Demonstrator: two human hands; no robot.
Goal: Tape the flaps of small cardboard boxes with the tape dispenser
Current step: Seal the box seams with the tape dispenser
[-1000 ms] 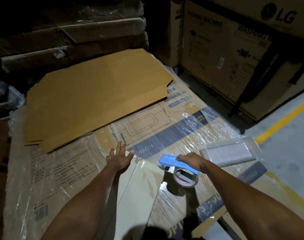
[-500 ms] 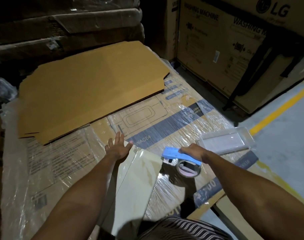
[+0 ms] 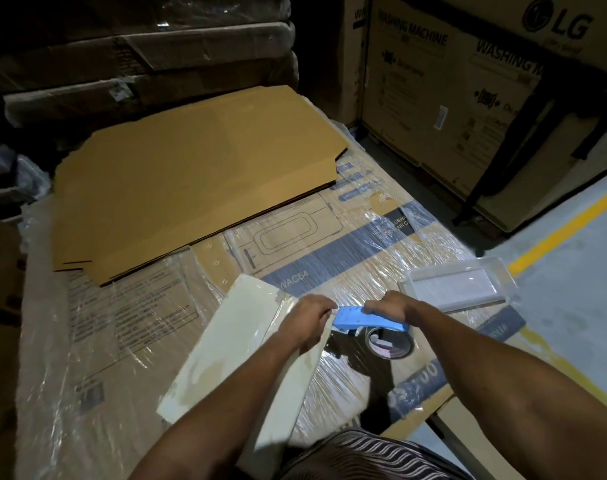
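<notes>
A blue tape dispenser (image 3: 361,317) with a roll of clear tape (image 3: 389,342) sits low over the wrapped cardboard surface. My right hand (image 3: 392,306) grips its handle from above. My left hand (image 3: 310,318) has its fingers curled at the dispenser's front tip, pinching there; the tape end itself is too small to make out. A flat cream-white box (image 3: 239,351) lies under my left forearm, tilted, with its far corner near the dispenser.
A stack of flat brown cardboard sheets (image 3: 191,174) lies at the back of the plastic-wrapped cartons (image 3: 329,251). A clear plastic tray (image 3: 458,284) rests right of my hands. Large washing-machine cartons (image 3: 468,81) stand at the back right; a yellow floor line (image 3: 565,226) runs beyond.
My left hand left the flat surface and came right to the dispenser's front tip, curling its fingers. The cream box has shifted further onto the surface. My right hand kept its grip.
</notes>
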